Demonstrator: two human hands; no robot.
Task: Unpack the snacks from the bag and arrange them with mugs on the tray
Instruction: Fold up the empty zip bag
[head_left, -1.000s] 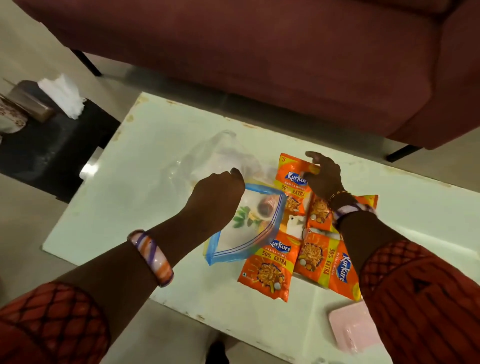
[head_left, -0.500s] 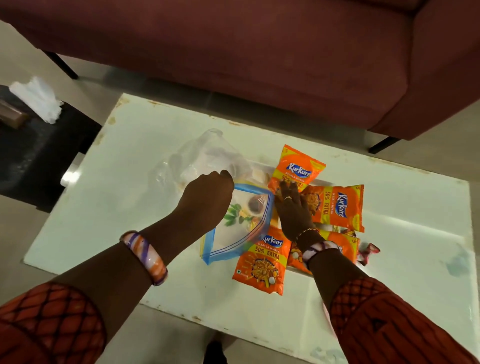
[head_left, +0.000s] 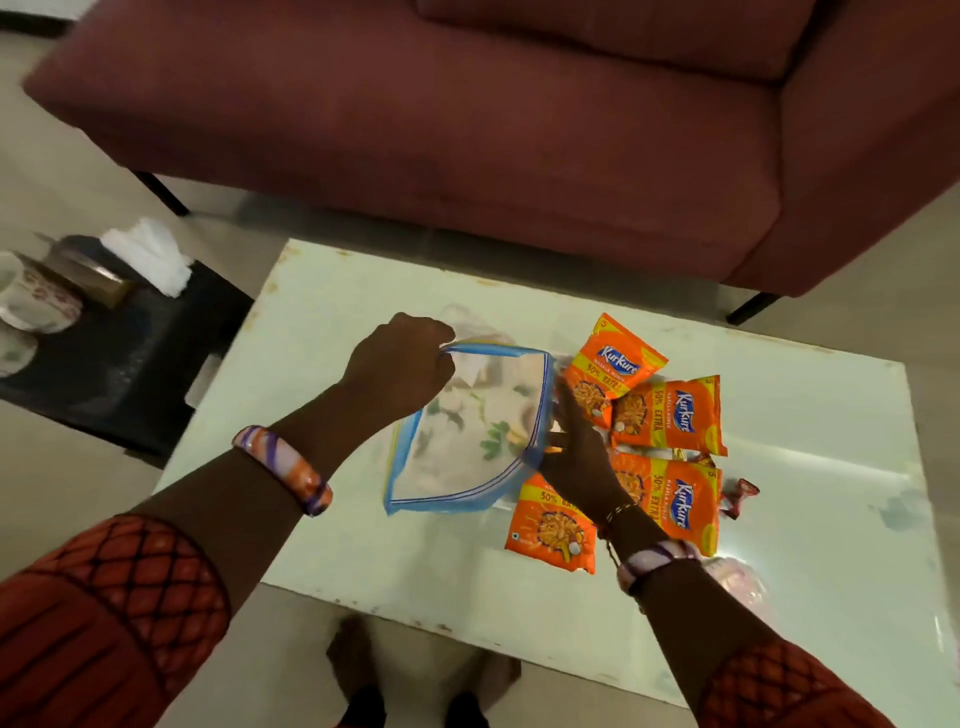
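A: Where is the bag just now?

B: The clear zip bag (head_left: 467, 441) with the blue seal strip sits at the centre of the frame, over the pale glass table (head_left: 332, 519). Your left hand (head_left: 400, 364) has its fingers curled round the upper left corner of the bag's mouth, pinching the blue edge. Your right hand (head_left: 576, 457) is at the bag's right edge, thumb and fingers closed on the rim there, so the mouth is stretched between your two hands.

A: And the snacks?

B: Four orange Kurkure packets (head_left: 670, 415) lie flat on the table just right of the bag, clustered and overlapping; your right wrist covers part of the lower ones. A small dark red wrapper (head_left: 737, 496) lies at their right edge. What is inside the bag is blurred; you can make out only pale shapes and a green leaf print.

A: Anything else around you?

B: Two floral mugs (head_left: 36, 306) stand at the left edge of the frame on a low black stand (head_left: 130, 364), beside a tissue box (head_left: 145, 254). A maroon sofa (head_left: 467, 130) fills the top of the frame. You wear a striped bangle (head_left: 283, 475) on your left wrist.
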